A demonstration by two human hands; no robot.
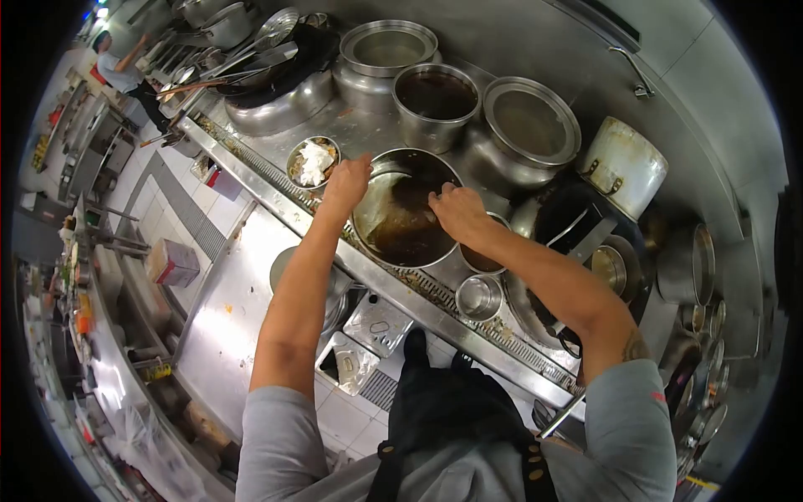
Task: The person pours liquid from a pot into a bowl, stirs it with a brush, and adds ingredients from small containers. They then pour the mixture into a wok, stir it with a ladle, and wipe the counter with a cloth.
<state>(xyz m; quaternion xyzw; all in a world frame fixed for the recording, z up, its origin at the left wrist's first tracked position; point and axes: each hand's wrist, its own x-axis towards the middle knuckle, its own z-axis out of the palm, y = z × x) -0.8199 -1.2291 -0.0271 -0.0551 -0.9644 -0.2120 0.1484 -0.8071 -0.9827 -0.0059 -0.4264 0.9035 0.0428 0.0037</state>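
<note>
Steel pot [374,209], wide and round, sits at the middle of a long stainless cooking range [276,197], tilted a little so that the brown liquid [411,234] pools toward its near side and leaves part of the inner wall bare. Both of the person's arms reach forward and slightly inward to it from the bottom of the head view, bare from grey short sleeves, with a black apron [443,402] between them. The left hand [347,180] is at the pot's left rim, forearm nearly straight, wrist bent down, fingers curled over the edge in a closed grip. The right hand [456,211] is on the right rim, elbow bent and set out to the side, knuckles up, fingers folded tight around the edge; the fingertips are hidden inside the rim. Just left of the left hand a small metal bowl [303,171] holds something white and crumpled. Behind the pot stand three more vessels: a tall pot of clear liquid [387,48], a pot of dark liquid [435,96] and a large covered pot [530,121]. A white pot [623,163] leans farther right. Near the right forearm, on the range's front edge, sits a small steel cup [479,297]. At the far upper left another person [125,71] in a grey top stands well apart, beside a wok [276,71] laden with ladles.
</note>
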